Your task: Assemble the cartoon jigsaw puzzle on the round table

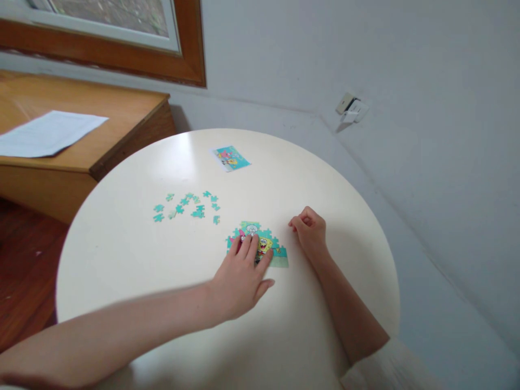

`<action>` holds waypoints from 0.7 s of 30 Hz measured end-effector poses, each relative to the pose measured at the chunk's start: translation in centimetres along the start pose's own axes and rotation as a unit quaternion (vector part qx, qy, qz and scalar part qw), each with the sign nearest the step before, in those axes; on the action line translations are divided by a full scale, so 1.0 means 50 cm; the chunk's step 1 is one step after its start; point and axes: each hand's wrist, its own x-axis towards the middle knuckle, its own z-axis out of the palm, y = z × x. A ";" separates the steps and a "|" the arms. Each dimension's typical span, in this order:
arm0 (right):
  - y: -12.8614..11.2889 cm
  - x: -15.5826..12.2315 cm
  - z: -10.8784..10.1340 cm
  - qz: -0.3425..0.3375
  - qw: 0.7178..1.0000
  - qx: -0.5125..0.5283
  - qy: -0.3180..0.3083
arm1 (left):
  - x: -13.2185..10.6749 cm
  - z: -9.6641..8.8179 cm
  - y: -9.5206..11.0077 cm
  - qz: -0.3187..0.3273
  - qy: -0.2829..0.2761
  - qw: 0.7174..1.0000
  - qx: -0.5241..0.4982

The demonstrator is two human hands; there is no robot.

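Note:
A partly joined jigsaw puzzle (278,259) with cartoon figures on teal lies near the middle of the round table. My left hand (244,273) rests over its lower left part with fingers stretched out, hiding some of the picture. To the right of the puzzle, my right hand (309,230) is closed on the tabletop, fingers curled and thumb and forefinger together at the tip. Whether anything is pinched there cannot be made out. Several loose puzzle pieces (197,213) in teal and pale green are scattered up and left of the joined part.
A small picture card (232,158) lies towards the far side of the white round table (117,260). Left of the table stands a wooden desk (134,108) with a white paper sheet (52,132). A plug in a socket (352,109) sticks out from the wall.

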 end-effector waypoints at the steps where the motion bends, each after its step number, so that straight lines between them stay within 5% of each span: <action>1: 0.002 0.000 -0.001 0.004 1.000 -0.001 -0.002 | 0.000 0.001 0.000 0.000 0.002 1.000 0.001; 21: 0.010 0.004 0.001 -0.003 1.000 -0.011 -0.013 | -0.001 0.004 -0.001 0.002 0.006 1.000 -0.005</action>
